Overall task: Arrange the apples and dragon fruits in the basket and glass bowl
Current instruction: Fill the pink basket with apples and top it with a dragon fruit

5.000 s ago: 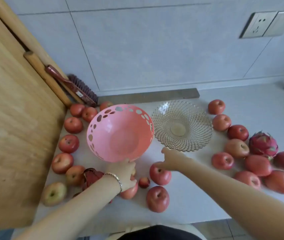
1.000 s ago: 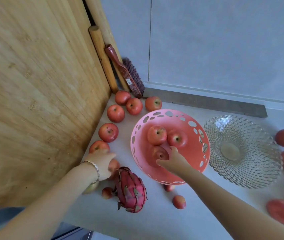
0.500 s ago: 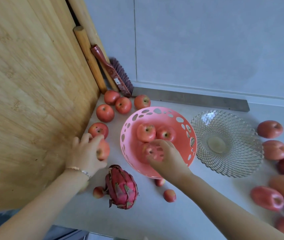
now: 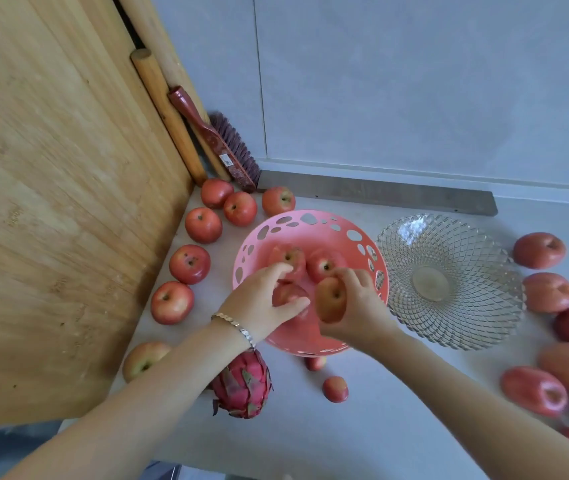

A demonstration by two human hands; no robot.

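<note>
Inside the pink basket [image 4: 290, 341], the left hand [image 4: 258, 303] grips a red apple [image 4: 288, 294]. The right hand [image 4: 362, 313] clasps a paler apple [image 4: 332, 301] just beside it.

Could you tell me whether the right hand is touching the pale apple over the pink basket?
Touching. The head view shows the right hand curled round the pale apple, over the pink basket.

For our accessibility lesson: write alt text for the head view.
The left hand holds a red apple and the right hand a yellowish apple in a pink basket with two more; a glass bowl, loose apples and a dragon fruit surround it.
</note>
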